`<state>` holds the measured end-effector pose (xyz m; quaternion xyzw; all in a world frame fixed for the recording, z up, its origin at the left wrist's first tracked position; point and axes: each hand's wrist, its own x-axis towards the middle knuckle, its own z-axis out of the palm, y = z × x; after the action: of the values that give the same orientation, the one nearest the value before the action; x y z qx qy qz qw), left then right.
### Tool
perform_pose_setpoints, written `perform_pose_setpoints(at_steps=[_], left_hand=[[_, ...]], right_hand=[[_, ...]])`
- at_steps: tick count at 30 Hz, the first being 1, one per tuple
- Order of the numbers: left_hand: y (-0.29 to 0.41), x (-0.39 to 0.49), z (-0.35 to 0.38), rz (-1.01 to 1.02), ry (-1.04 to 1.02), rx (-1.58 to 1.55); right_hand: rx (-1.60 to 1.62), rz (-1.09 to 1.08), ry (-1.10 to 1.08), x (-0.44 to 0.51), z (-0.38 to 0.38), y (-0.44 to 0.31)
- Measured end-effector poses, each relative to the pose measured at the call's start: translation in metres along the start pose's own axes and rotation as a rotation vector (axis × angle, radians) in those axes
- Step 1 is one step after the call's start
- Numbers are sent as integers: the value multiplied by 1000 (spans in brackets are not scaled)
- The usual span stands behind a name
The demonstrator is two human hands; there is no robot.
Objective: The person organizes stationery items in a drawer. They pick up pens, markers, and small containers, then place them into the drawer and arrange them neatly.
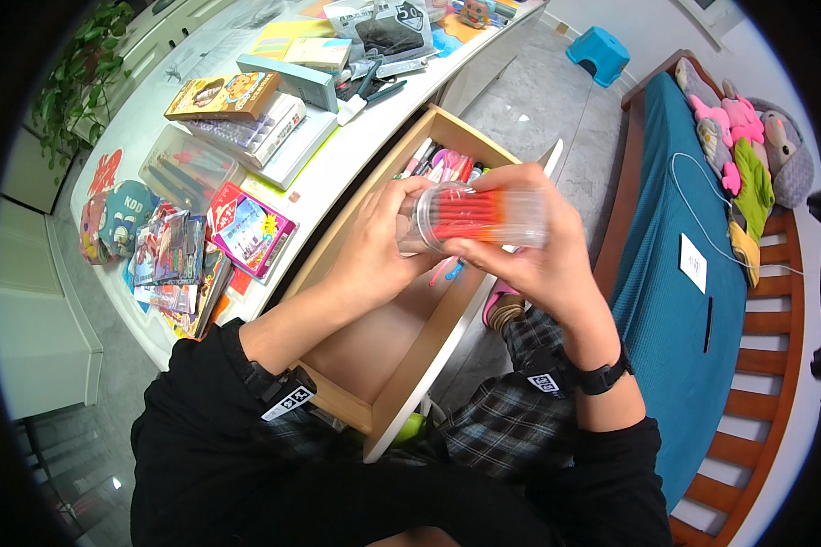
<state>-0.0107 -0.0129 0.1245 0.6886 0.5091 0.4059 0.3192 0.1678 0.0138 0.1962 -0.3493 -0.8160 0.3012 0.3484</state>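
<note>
Above the pulled-out wooden drawer, both my hands hold a clear plastic jar lying on its side. Red-orange sticks, perhaps pens or refills, show through its wall. My left hand grips the clear end at the left, which may be a lid. Around the body at the right closes my right hand, its thumb along the lower side. Behind the jar, pens and markers lie in the far part of the drawer. A small blue item shows just below the jar.
On the white desk to the left are stacked boxes, a clear plastic box, booklets, a cap and scissors. A bed with plush toys stands at the right. A blue stool is on the floor.
</note>
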Motion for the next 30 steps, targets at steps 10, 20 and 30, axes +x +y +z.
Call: perform_pose_setpoints(at_steps=[10,20,30], left_hand=[[-8,0,7,-100,-132,-366],[-3,-1,4,-267,-324,-362],[2,3,-2,-235,-306,-770]], right_hand=[[-55,-113,68,7,-19,6],[-122,-188,-36,9,-13,10],[-83,-45,127,9,-40,22]])
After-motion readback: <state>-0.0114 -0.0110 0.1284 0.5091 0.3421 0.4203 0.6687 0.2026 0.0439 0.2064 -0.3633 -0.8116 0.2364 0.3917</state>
